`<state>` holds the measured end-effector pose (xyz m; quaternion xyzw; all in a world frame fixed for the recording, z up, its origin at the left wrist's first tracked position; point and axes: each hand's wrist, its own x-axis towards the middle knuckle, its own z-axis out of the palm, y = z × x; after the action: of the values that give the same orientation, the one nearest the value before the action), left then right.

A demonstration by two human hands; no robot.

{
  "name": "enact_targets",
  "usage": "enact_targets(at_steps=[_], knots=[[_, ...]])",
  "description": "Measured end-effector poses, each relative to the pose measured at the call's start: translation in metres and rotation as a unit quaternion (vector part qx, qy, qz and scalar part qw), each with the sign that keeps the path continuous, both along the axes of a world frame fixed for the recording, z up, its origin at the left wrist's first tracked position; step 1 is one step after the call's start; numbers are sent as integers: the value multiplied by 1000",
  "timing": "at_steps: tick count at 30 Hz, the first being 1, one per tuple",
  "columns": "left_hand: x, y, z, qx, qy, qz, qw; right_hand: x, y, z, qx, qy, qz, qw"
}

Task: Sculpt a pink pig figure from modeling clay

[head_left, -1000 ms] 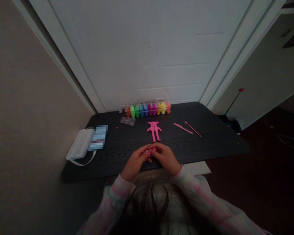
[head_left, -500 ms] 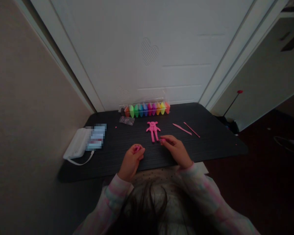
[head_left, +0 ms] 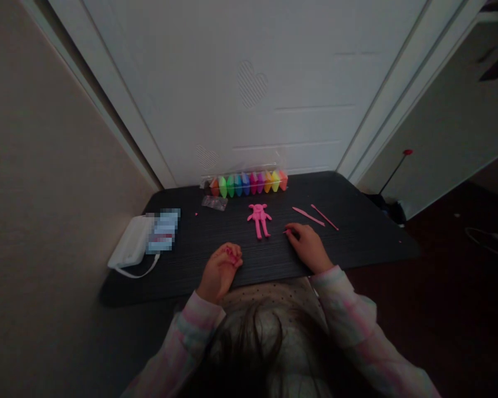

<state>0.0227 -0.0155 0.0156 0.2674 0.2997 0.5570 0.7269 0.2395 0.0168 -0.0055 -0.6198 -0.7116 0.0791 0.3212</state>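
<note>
Dark table point(head_left: 357, 243) is spanning mid-frame. Left hand point(head_left: 216, 272), lower centre, is curling loosely; right hand point(head_left: 309, 247), right of centre, is pinching narrowly. Pink figure point(head_left: 258, 214) is lying flat at frame centre, apart from both; looking light, soft, probably clay, its thin limbs seeming easily bent, the torso offering the safer hold. Left fingers are holding a pink lump point(head_left: 231, 255); right fingertips, a smaller pink bit point(head_left: 288, 232), likely squashable.

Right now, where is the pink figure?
In the head view, the pink figure lies on the dark table, in front of the colorful packets and left of both the two pink sticks and the right hand.
</note>
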Motion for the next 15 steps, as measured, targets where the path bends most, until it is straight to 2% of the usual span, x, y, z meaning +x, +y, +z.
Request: enact_targets(at_steps=[3,7,12,15], knots=[[0,1,1,-26,-33,-2,999,0,0,1,3,19,-2,1000],[2,1,1,-58,10,9,998,2,-2,4,8,104,-30,994],[1,-1,0,-67,54,35,996,10,-3,2,9,240,-95,966],[-1,1,-2,-68,44,56,995,10,-5,3,36,265,-119,956]])
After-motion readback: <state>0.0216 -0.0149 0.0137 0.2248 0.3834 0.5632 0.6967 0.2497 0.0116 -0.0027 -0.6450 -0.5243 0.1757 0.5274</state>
